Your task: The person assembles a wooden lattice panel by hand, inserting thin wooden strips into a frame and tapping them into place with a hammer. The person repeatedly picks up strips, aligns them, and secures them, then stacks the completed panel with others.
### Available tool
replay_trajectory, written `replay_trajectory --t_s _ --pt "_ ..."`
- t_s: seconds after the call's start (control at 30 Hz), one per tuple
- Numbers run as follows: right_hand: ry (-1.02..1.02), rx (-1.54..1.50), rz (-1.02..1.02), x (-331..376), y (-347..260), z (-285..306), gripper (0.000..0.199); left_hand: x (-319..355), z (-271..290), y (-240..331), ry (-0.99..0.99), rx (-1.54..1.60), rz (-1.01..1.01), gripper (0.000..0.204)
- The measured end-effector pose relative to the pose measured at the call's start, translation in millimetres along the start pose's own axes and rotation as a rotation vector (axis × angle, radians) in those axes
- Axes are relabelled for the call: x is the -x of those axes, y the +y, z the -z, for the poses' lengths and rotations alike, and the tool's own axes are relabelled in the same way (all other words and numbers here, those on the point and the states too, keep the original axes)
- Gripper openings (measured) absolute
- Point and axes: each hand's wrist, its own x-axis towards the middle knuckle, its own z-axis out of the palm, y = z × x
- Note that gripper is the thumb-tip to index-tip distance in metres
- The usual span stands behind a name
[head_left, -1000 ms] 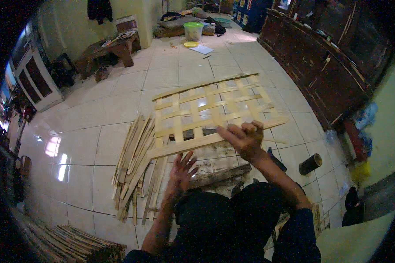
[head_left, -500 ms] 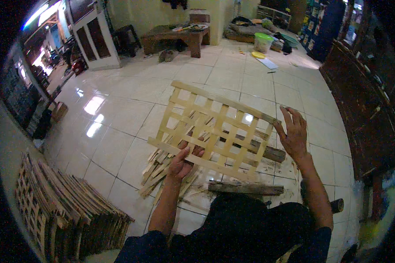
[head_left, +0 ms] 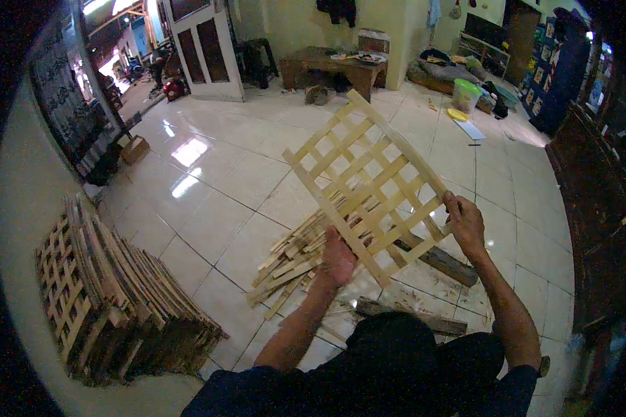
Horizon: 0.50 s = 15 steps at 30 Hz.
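Note:
A woven lattice panel (head_left: 400, 144) of pale flat strips, looking like bamboo, is tilted in the air in front of me. Its lower right corner is pinched by my right hand (head_left: 467, 224), the thumb lying over the border strip. Against the near left border strip rests my left hand (head_left: 339, 258); its fingers go partly behind the panel and are hidden there. Below the panel, a loose pile of split strips (head_left: 285, 272) lies on the tiles. Two dark wooden blocks lie near it, one behind (head_left: 448, 265) and one closer to my knees (head_left: 424, 319).
At my left, a row of finished lattice panels (head_left: 122, 306) leans together by the wall. A low wooden table (head_left: 306, 71) stands at the back. A tub with a green lid (head_left: 466, 94) is at the far right. Dark wooden furniture (head_left: 577, 215) lines the right side.
The panel has turned, its far left corner swinging up and its near edge now sloping down to the right. My right hand has closed on its corner. The whole view has shifted.

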Motion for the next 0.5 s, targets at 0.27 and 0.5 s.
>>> replay_trajectory --t_s 0.27,0.5 --pt "-0.132 -0.567 0.069 -4.8 -59.3 -22.6 0.046 -2.2 -68.7 61.7 0.559 -0.862 -0.495 0.036" --pt "0.145 -0.111 0.806 21.3 -22.7 -49.1 0.051 32.5 -193.5 267.8 0.404 -1.240 -0.975 0.030"
